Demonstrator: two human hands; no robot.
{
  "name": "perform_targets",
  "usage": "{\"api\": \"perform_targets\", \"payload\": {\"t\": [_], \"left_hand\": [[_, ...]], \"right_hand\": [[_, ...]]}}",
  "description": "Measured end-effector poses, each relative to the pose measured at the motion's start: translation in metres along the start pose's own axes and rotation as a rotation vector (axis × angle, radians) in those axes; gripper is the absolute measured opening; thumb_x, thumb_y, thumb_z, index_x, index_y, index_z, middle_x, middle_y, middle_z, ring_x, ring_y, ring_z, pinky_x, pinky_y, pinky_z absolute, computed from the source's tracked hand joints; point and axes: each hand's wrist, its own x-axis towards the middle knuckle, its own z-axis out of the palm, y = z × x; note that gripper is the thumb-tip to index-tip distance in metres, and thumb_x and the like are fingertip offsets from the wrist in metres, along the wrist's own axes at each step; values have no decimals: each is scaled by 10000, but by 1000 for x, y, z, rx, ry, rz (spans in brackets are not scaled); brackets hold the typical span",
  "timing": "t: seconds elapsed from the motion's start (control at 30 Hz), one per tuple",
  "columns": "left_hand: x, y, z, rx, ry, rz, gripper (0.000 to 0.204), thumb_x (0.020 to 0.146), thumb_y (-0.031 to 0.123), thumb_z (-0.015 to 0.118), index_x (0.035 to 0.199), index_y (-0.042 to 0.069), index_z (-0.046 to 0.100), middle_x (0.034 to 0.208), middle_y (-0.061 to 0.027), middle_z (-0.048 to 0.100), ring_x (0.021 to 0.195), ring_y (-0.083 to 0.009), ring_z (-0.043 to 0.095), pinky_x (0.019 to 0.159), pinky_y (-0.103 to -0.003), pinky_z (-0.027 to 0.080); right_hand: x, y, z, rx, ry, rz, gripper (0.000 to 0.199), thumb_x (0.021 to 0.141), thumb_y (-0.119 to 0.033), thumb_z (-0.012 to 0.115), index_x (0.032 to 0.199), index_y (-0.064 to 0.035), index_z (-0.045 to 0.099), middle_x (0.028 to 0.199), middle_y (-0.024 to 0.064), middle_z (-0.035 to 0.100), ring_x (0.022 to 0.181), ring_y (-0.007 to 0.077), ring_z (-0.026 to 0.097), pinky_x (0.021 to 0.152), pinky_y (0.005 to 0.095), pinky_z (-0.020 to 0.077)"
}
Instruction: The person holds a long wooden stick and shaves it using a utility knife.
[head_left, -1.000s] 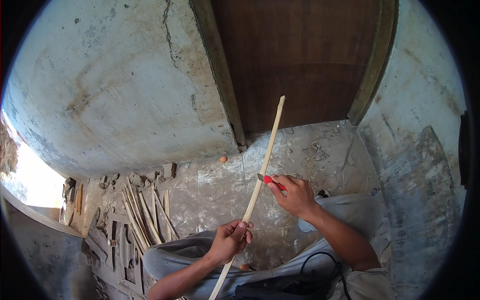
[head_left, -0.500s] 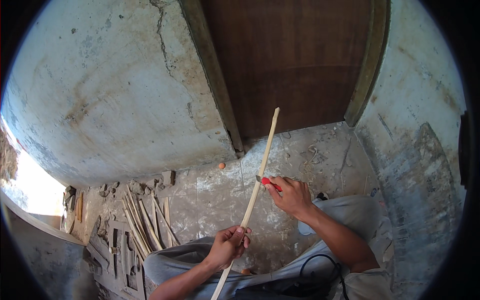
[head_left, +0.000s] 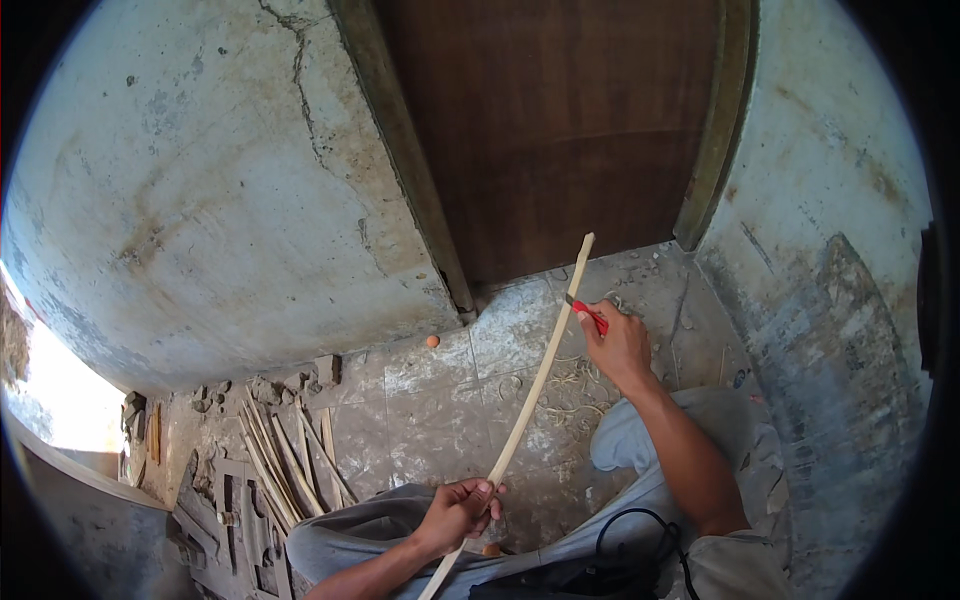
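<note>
A long, pale strip of bamboo or wood [head_left: 541, 380] slants from my lap up toward the door, bowing slightly. Its lower part passes through my left hand [head_left: 458, 514], whose fingers and thumb are closed round it just above my lap. My right hand [head_left: 622, 348] grips a red-handled cutter knife [head_left: 590, 315]. The knife's short blade touches the strip's right side not far below its tip.
Several more pale strips [head_left: 290, 455] lie bundled at left beside a grey slatted frame [head_left: 232, 520]. Thin shavings [head_left: 572, 390] litter the dusty tiled floor. A small orange ball-like thing [head_left: 433, 342] sits near the cracked wall [head_left: 230, 200]. Ahead stands a brown door [head_left: 560, 130].
My right hand and the knife have slid up along the strip toward its far tip. The strip's far end has swung to the right, while my left hand keeps hold of it.
</note>
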Motion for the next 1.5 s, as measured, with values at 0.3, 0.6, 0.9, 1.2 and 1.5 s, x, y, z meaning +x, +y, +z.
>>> {"api": "perform_targets", "payload": {"t": [0.3,0.6,0.9,1.2,1.5], "left_hand": [[26,24,-13,-11,133,-40,273,1079,194,470,1221,-14,575,841,-51,601,467,-70,342,413,-252,292],[57,30,-16,53,109,34,275,992,75,574,1261,18,592,790,-6,544,499,-74,429,428,-247,353],[54,37,-13,-38,-45,10,314,1021,97,483,1310,16,574,796,-15,541,458,-65,381,390,-228,305],[51,39,-4,119,-60,45,363,1047,177,528,1383,40,519,814,-22,552,454,-73,416,393,-228,319],[36,33,-8,102,16,-98,338,1078,291,487,1273,25,562,789,-24,546,500,-85,452,439,-243,361]], "right_hand": [[-35,-7,3,291,51,-81,269,939,-327,678,1074,-96,701,817,173,730,758,372,723,658,439,556],[-83,-31,26,548,-422,10,280,948,-321,666,1073,-73,701,819,170,733,772,335,738,665,408,567],[-88,-41,26,526,-419,-186,306,982,-285,659,1106,-5,681,821,103,720,669,143,666,631,324,539],[-81,-45,26,1027,-770,211,307,1062,-277,534,1216,-19,599,790,-20,558,593,48,511,533,228,418],[-75,-38,37,1044,-578,201,280,1048,-247,566,1185,-6,614,747,11,587,587,76,551,545,250,456]]}}
